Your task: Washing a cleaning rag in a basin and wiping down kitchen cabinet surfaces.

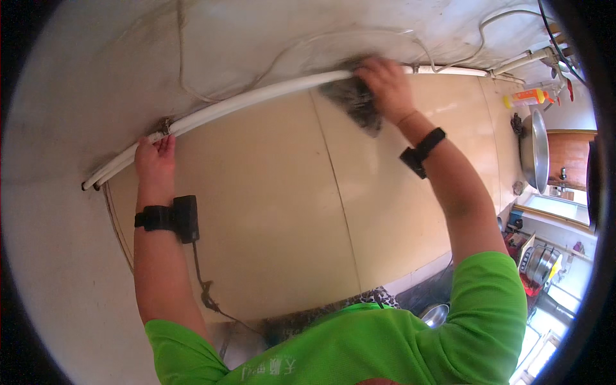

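White pipes (269,94) run along the wall just above a beige panelled surface. My left hand (156,156) is at the pipes near a dirty clamp (166,127), its fingers curled up against their lower side; its exact grip is partly hidden. Farther right, my right hand (385,89) presses a dark, wet-looking cloth (353,103) around the pipe. That cloth is blurred and hangs down over the beige surface. Both forearms wear black straps with small boxes, and a cable trails from the left one.
A loose cable (284,50) runs along the stained wall above the pipes. At the right are an orange-and-yellow bottle (527,98), a large metal basin (535,151) and a steel pot (540,263). Another metal bowl (435,315) lies low, beside my right sleeve.
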Demonstrator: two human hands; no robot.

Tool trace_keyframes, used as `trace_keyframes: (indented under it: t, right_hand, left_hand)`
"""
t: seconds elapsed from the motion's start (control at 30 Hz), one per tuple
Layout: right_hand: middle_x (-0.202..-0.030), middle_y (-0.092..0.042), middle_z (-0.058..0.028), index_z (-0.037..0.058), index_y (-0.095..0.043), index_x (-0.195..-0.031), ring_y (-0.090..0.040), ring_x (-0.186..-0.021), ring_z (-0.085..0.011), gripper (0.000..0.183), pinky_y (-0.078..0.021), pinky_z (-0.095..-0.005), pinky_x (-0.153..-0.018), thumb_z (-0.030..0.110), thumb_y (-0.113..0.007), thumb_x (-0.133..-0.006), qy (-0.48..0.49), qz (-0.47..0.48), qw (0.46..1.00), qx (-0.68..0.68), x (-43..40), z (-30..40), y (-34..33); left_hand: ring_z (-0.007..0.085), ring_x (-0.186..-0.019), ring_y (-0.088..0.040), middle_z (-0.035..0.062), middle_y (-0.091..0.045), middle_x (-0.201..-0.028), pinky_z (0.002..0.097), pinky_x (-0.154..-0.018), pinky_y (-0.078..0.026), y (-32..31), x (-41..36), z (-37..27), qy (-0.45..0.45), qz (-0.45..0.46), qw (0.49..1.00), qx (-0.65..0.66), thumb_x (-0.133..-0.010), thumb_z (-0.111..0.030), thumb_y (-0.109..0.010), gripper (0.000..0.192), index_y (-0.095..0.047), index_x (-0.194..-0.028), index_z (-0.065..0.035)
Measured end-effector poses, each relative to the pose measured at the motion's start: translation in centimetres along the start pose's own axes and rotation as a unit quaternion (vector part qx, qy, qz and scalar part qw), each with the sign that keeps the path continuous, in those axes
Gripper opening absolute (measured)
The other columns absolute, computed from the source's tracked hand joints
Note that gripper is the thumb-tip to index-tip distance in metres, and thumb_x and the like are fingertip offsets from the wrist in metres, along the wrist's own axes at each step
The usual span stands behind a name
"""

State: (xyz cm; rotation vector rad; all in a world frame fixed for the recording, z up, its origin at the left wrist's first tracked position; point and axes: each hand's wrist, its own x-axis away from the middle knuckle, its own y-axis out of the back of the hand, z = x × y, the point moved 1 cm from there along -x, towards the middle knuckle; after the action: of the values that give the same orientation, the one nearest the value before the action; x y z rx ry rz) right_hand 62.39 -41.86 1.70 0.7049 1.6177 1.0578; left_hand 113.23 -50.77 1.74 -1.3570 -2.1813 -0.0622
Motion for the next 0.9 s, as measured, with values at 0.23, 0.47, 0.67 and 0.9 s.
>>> trace_keyframes:
  t: [0.23,0.47,0.67,0.9]
  right_hand:
    - [-0.122,-0.059,-0.0072,0.0131,-0.061,-0.113,-0.050,-0.112,-0.0308,0.038,-0.0394,-0.0421,-0.097,0.005,-0.054,-0.077,-0.075,0.049,0.989,0.121,2.0,-5.3,3.9]
    - [-0.117,-0.059,-0.0095,0.0136,-0.064,-0.105,-0.051,-0.108,-0.0328,0.035,-0.0409,-0.0463,-0.093,0.013,-0.069,-0.070,-0.069,-0.067,0.994,-0.056,-4.1,10.0,0.4]
    - [-0.115,-0.057,-0.0104,0.0131,-0.067,-0.100,-0.052,-0.106,-0.0335,0.025,-0.0447,-0.0411,-0.093,0.010,-0.062,-0.075,-0.040,-0.062,0.972,-0.221,-11.6,27.8,-1.4]
    - [-0.111,-0.060,-0.0087,0.0121,-0.067,-0.096,-0.054,-0.102,-0.0326,0.027,-0.0463,-0.0413,-0.089,0.010,-0.064,-0.069,0.017,-0.115,0.967,-0.227,-15.2,31.7,-0.8]
  left_hand:
    - [0.0226,-0.078,-0.066,0.0138,-0.069,-0.086,0.0327,-0.071,-0.052,0.2,2.3,-1.1,-0.324,0.132,0.734,-0.583,-0.088,-0.023,-0.064,0.028,-0.063,-0.094,0.0047]
    - [0.0306,-0.098,-0.061,0.0194,-0.063,-0.104,0.0406,-0.086,-0.052,0.9,0.8,-0.9,0.108,0.027,0.989,0.101,-0.090,-0.021,-0.063,0.027,-0.056,-0.106,0.0004]
    - [0.0311,-0.098,-0.060,0.0184,-0.061,-0.106,0.0441,-0.091,-0.051,2.6,1.5,-1.5,0.116,0.105,0.981,0.116,-0.090,-0.020,-0.063,0.027,-0.055,-0.108,-0.0014]
    - [0.0290,-0.091,-0.060,0.0178,-0.059,-0.100,0.0406,-0.082,-0.054,3.4,1.4,-2.5,0.106,0.162,0.974,0.122,-0.094,-0.024,-0.058,0.032,-0.049,-0.114,-0.0008]
